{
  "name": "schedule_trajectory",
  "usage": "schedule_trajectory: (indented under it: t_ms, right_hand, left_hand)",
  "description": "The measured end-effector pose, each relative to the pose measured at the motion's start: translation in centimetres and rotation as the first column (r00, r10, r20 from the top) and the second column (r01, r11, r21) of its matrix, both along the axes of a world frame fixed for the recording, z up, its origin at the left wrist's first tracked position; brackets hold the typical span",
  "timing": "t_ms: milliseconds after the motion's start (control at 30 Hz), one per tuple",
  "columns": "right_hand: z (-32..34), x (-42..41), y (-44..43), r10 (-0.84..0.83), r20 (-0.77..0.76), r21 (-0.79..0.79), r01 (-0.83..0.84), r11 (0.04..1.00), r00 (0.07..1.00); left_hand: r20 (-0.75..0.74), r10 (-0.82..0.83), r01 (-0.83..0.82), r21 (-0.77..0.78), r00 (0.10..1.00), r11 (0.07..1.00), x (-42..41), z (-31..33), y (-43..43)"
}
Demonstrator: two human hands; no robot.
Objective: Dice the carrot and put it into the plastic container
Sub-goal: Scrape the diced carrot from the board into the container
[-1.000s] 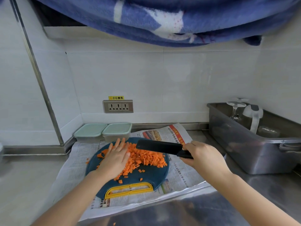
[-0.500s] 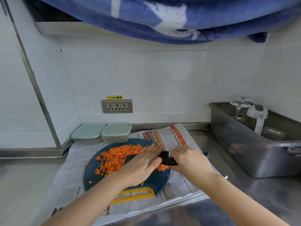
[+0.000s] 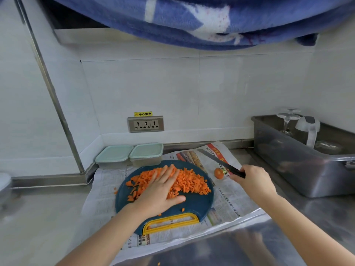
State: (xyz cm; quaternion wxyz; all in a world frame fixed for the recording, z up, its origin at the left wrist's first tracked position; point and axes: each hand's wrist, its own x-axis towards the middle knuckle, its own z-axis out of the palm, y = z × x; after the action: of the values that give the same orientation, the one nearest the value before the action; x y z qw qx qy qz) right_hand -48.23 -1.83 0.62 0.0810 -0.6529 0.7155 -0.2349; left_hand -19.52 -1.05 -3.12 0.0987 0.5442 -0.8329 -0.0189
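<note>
A heap of diced carrot (image 3: 189,182) lies on a round dark-blue cutting board (image 3: 197,205) with a yellow handle. My left hand (image 3: 160,191) rests flat on the dice, fingers spread. My right hand (image 3: 251,179) grips the black handle of a knife (image 3: 217,160), whose blade points up-left over the newspaper, off the board. A round carrot end (image 3: 219,173) sits on the paper beside the blade. Two lidded plastic containers (image 3: 147,153) stand against the back wall, both closed.
Newspaper (image 3: 234,200) covers the steel counter under the board. A metal tub (image 3: 299,160) with glasses and a kettle stands at the right. A wall socket (image 3: 146,124) sits above the containers. A blue towel hangs overhead. A few dice lie scattered off the board.
My right hand has drawn the knife off the board to the right, over the newspaper. My left hand has moved back left onto the carrot heap. The carrot end is now uncovered.
</note>
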Motion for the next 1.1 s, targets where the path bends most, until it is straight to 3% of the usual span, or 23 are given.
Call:
schedule_trajectory:
  t_ms: [67, 133, 233, 367, 633, 733, 933, 1100]
  right_hand:
    - [-0.8, 0.0, -0.7, -0.061, -0.001, 0.040, 0.061, 0.997, 0.998]
    - [-1.7, -0.1, -1.2, -0.114, 0.000, 0.081, 0.113, 0.990, 0.993]
    - [-2.7, -0.3, -1.6, -0.211, -0.058, 0.090, 0.216, 0.972, 0.976]
    - [-3.5, 0.4, -1.9, -0.212, -0.106, 0.095, 0.222, 0.970, 0.972]
    - [-2.0, 0.8, -3.9, -0.142, -0.263, 0.290, 0.219, 0.932, 0.954]
    - [-0.5, 1.7, -4.7, -0.121, -0.372, 0.270, 0.232, 0.934, 0.920]
    - [1.1, 4.6, -5.2, 0.125, -0.129, 0.151, -0.105, 0.983, 0.984]
    - [0.6, 5.9, -5.3, 0.210, -0.022, 0.050, -0.209, 0.977, 0.977]
  left_hand:
    - [-0.024, 0.045, -0.046, -0.033, 0.999, 0.998, 0.1, -0.3, 0.0]
    - [-0.165, 0.091, -0.104, -0.071, 0.982, 0.992, 0.6, 0.1, -0.4]
    - [-0.427, 0.172, -0.228, -0.083, 0.888, 0.970, 1.6, 1.1, -1.5]
    - [-0.578, 0.244, -0.302, -0.005, 0.779, 0.953, 3.4, 2.2, -3.2]
    - [-0.316, 0.352, -0.376, -0.016, 0.881, 0.926, 7.2, 4.0, -8.6]
    - [-0.213, 0.341, -0.353, -0.020, 0.916, 0.935, 8.2, 3.9, -10.7]
    - [-0.093, 0.297, -0.304, -0.077, 0.950, 0.950, 8.8, 2.6, -13.1]
    - [-0.031, 0.185, -0.188, -0.153, 0.982, 0.970, 8.5, 2.9, -13.1]
